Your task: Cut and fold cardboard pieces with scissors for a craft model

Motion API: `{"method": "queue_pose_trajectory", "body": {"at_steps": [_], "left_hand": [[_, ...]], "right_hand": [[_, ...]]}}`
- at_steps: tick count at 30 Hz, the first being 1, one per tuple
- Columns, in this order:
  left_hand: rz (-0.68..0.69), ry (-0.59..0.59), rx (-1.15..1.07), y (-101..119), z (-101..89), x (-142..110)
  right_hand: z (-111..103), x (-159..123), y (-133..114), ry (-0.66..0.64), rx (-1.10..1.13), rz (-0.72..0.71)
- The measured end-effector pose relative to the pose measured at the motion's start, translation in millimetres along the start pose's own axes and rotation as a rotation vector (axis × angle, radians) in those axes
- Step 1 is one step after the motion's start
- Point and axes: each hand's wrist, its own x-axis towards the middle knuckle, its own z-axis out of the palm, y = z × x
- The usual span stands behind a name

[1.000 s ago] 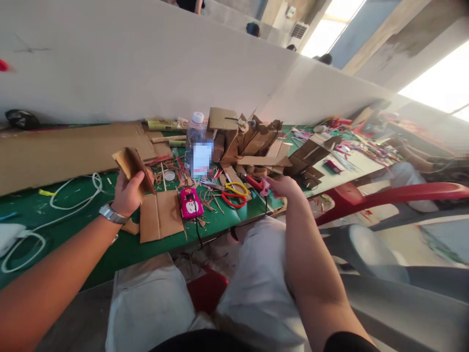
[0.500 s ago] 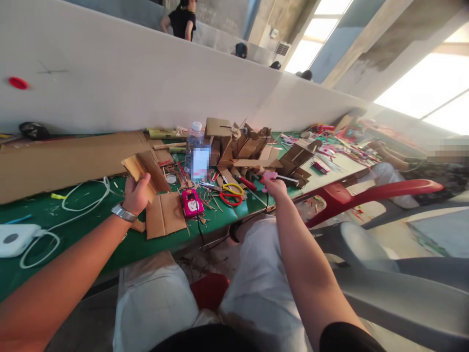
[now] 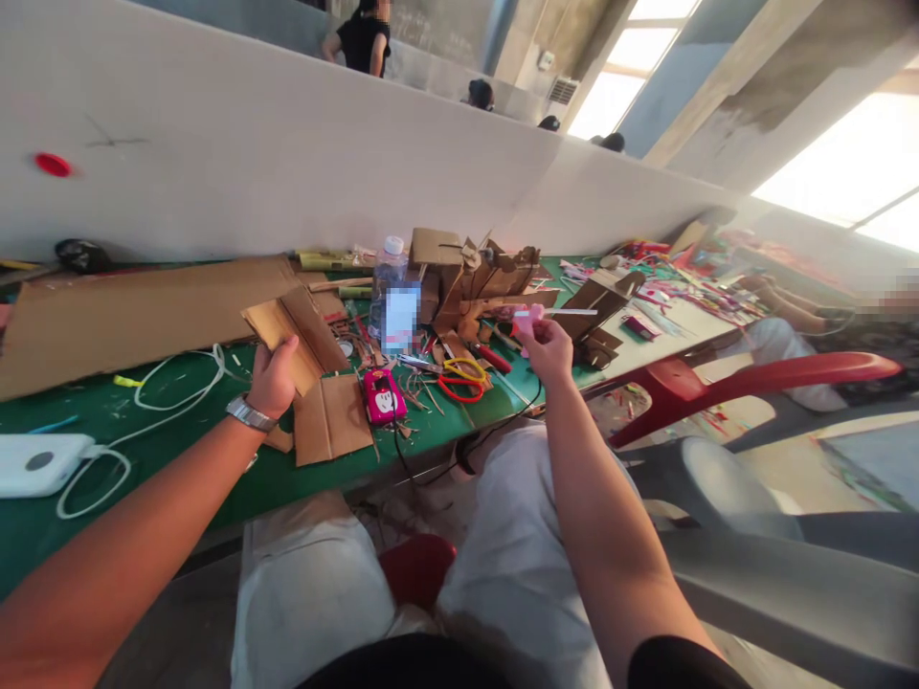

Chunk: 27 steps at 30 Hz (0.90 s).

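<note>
My left hand [image 3: 275, 378], with a metal watch on its wrist, grips a folded piece of cardboard [image 3: 305, 330] above the green table. A flat cardboard piece [image 3: 334, 421] lies just below it. My right hand [image 3: 551, 350] is closed around a pink glue gun [image 3: 529, 321]. A white glue stick [image 3: 571, 311] sticks out of its back towards the right, and a dark cord hangs below. Left of the glue gun are a red-handled tool [image 3: 494, 359], scissors [image 3: 461, 390] with red and yellow handles, and a pink power socket box [image 3: 384, 396].
Behind the tools stand a clear bottle [image 3: 392, 251] and a cardboard construction [image 3: 437, 249]. A large cardboard sheet [image 3: 144, 325] and a white device [image 3: 43, 466] with a cable lie on the left. Red [image 3: 782, 371] and grey chairs are at the right, near another person.
My right hand has lifted the glue gun slightly off the clutter, and it shows more clearly. My left hand keeps its hold on the cardboard. The view has shifted a little.
</note>
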Motion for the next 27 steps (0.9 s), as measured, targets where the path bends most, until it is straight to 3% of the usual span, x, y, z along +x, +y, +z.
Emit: {"method": "queue_pose_trajectory", "body": {"at_steps": [7, 11, 15, 19, 23, 25, 27], "left_hand": [[-0.142, 0.002, -0.145, -4.7, 12.3, 5.0], [-0.311, -0.009, -0.275, 3.5, 20.5, 4.2], [-0.417, -0.001, -0.356, 15.4, 26.3, 0.1], [-0.463, -0.033, -0.374, 25.7, 29.3, -3.6], [-0.511, -0.082, -0.387, 33.6, 28.5, -5.7], [-0.547, -0.107, -0.396, 36.2, 27.3, -5.9], [-0.573, -0.113, -0.401, 37.5, 26.4, -5.6]], "right_hand": [[-5.3, 12.7, 21.7, -0.128, -0.136, 0.137], [-11.4, 12.8, 31.0, -0.253, -0.320, 0.254], [-8.3, 9.5, 26.5, -0.317, -0.436, 0.275], [-6.2, 4.4, 11.3, -0.310, -0.493, 0.186], [-5.7, -7.6, -10.8, -0.309, -0.531, 0.005], [-1.7, -18.0, -22.9, -0.388, -0.522, -0.090], [4.8, -30.1, -34.5, -0.553, -0.499, -0.183]]}}
